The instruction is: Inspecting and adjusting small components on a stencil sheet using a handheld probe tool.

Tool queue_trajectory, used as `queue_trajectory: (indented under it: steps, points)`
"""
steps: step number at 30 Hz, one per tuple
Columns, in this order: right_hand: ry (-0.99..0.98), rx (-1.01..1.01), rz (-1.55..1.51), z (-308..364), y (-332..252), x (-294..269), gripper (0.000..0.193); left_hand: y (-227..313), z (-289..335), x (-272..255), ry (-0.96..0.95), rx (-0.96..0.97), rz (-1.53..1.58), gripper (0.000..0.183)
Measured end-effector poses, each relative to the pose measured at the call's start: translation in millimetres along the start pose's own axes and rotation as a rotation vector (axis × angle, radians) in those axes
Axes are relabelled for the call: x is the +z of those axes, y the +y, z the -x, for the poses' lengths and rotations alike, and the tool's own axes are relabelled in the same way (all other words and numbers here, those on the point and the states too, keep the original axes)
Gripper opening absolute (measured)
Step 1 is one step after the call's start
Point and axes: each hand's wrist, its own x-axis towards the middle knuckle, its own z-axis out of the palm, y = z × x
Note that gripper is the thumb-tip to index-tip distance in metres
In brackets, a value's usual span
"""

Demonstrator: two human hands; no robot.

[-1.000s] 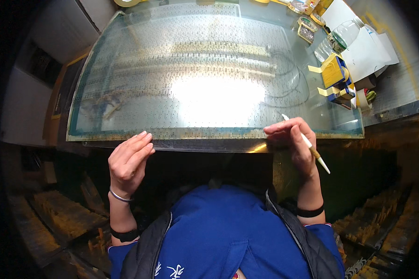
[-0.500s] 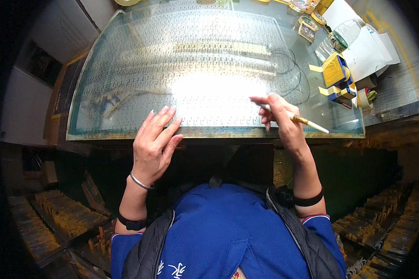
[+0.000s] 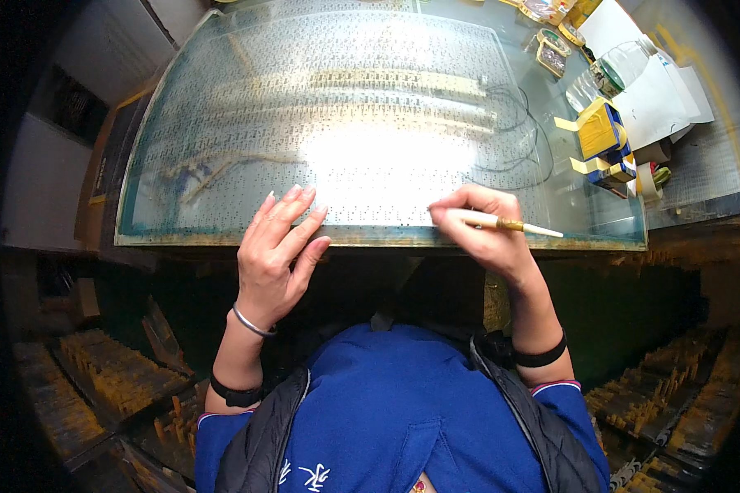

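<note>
A glass-topped table (image 3: 575, 222) lies before me, lit by a strong white glare in the middle. Over it spreads a large translucent sheet (image 3: 247, 185) covered in rows of small dark marks. My left hand (image 3: 279, 246) rests with fingers spread on the sheet's near edge, left of the glare, holding nothing. To its right, my right hand (image 3: 485, 230) pinches a slim white pen-shaped tool (image 3: 544, 232) with a brass-coloured band. Its rear end points right; its working tip is hidden by my fingers and the glare, close to the near edge.
At the right stand a blue tape dispenser (image 3: 604, 135) with yellow tape, a clear plastic bottle (image 3: 608, 74) lying tilted, and white papers (image 3: 662, 94). Small round containers (image 3: 552, 51) sit farther back. Dark cables (image 3: 530, 123) curve beneath or on the glass. Racks (image 3: 115, 370) fill the lower left.
My right hand has moved left and nearer to me, its fingers now closed lower over the sheet, with the pen-shaped tool lying flatter. My left hand stays almost in place.
</note>
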Motion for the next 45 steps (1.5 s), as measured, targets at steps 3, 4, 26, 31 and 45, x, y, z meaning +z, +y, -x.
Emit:
queue_trajectory:
  steps: [3, 4, 26, 31, 45]
  points:
    - [-0.139, -0.083, -0.051, 0.8, 0.9, -3.8, 0.012, -0.3, 2.3, -1.1, -0.002, -0.011, 0.006, 0.033]
    - [-0.143, 0.025, -0.099, 2.5, -1.4, -3.6, 0.013, -0.2, 2.9, -1.6, -0.002, -0.015, 0.007, 0.033]
    - [0.130, -0.226, -0.366, -7.3, -4.5, -14.4, 0.027, 15.0, -4.2, -5.5, -0.013, 0.011, 0.000, 0.027]
    - [0.218, -0.332, 0.208, -24.5, -3.1, 0.8, 0.031, 17.7, 0.2, -8.5, 0.004, -0.007, 0.013, 0.027]
    - [0.570, -0.017, -0.451, 70.2, 4.8, -87.8, 0.020, -22.7, 62.6, -40.1, 0.134, -0.937, 0.637, 0.044]
